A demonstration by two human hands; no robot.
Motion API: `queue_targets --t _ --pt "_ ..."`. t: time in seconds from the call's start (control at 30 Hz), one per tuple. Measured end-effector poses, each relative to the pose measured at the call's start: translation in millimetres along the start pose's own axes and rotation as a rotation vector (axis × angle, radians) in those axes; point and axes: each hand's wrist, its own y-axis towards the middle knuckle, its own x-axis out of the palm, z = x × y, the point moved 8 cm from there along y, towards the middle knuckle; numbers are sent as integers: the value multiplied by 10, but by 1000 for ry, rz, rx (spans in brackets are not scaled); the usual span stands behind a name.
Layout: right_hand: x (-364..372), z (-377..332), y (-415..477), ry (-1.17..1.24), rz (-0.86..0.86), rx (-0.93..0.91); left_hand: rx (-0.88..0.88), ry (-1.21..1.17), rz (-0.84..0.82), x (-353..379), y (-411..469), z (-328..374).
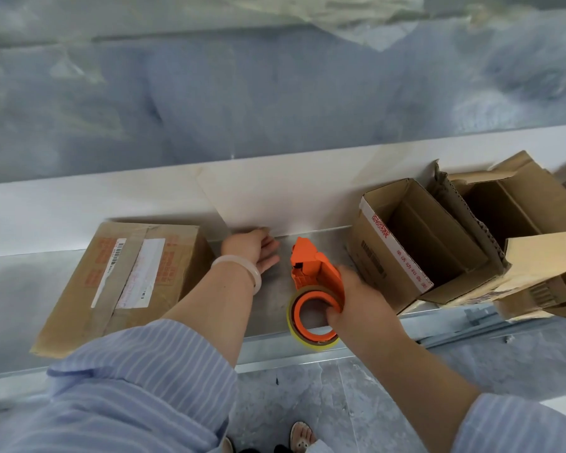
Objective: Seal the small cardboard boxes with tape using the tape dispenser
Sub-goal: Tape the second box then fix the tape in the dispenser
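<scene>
between boxes on shelf: right hand [360,302] grips tape dispenser [314,276]; left hand [252,248] open beside it.

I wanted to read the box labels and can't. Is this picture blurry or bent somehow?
Head view: the right hand on the tape dispenser is smeared, likely by motion; the print on the taped box is too soft to read; the red print on the open box is sharper; the metal ledge slants across the frame; the light is soft, with faint shadows.
</scene>
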Motion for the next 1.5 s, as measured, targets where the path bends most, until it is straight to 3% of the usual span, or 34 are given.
queue_targets --t 0.2,0.57,0.77,0.97,1.13,1.5 --pt "35 17 9 -79 -27 81 -5 13 -26 50 -17 -12" --pt "57 178 -93 306 -85 172 -19 58 -46 57 -17 -16" --pt "194 241 -159 291 -108 234 -14 69 -27 26 -42 26" --pt "278 333 -227 583 -55 387 -10 71 -35 56 -93 27" --pt "396 256 -403 668 47 333 -14 97 -57 140 -119 2" --pt "688 446 -560 1191 -74 624 -13 171 -59 136 -122 21"
